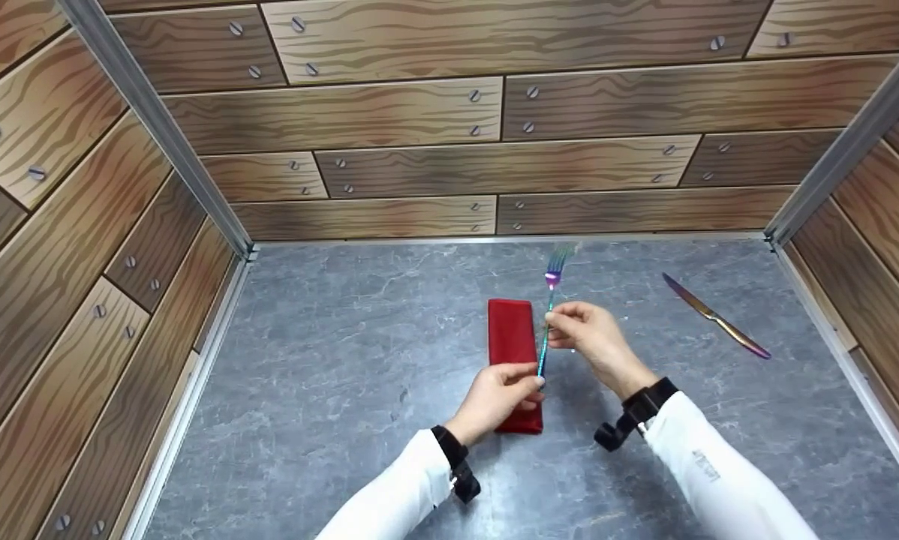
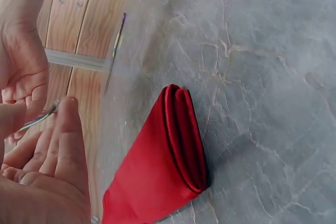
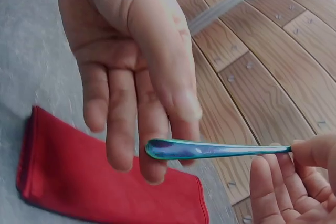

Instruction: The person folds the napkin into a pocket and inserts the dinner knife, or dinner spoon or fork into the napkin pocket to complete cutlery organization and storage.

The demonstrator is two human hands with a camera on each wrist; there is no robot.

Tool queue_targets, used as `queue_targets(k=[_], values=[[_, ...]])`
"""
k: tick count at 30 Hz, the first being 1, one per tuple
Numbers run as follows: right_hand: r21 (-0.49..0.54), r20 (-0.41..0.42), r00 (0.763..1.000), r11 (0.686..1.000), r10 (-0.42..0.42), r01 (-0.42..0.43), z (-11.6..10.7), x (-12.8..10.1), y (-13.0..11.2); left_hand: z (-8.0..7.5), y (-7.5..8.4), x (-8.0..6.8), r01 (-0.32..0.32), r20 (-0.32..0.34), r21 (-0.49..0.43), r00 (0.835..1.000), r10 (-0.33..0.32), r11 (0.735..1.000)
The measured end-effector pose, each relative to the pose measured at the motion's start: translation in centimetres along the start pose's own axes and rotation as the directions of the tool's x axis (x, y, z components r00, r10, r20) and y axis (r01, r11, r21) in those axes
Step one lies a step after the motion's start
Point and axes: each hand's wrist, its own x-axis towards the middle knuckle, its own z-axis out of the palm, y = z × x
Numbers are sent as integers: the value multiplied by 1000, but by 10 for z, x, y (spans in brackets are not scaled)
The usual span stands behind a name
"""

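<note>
An iridescent fork [image 1: 552,280] is up over the table, tines pointing to the far wall. My right hand [image 1: 590,339] pinches its handle between thumb and fingertips. At the near end of the handle is my left hand [image 1: 497,397], its fingers extended. In the right wrist view, the rounded handle end [image 3: 173,149] lies across the left fingers, and the thumb stands apart from it. Beneath the left hand lies a folded red cloth napkin [image 1: 511,330], longer than wide; the left hand hides part of it. The left wrist view shows the napkin's layered end [image 2: 184,140].
To the right, an iridescent table knife [image 1: 712,315] lies slanted on the grey marbled tabletop [image 1: 329,360]. Wood-patterned walls [image 1: 404,112] with metal edge strips enclose the back and both sides.
</note>
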Motion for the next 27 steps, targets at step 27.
queue_targets(k=[27], values=[[103,21,994,988,111,-113,16,18,-7,-1,-20,-26,-44,-21,253,998,51,966]])
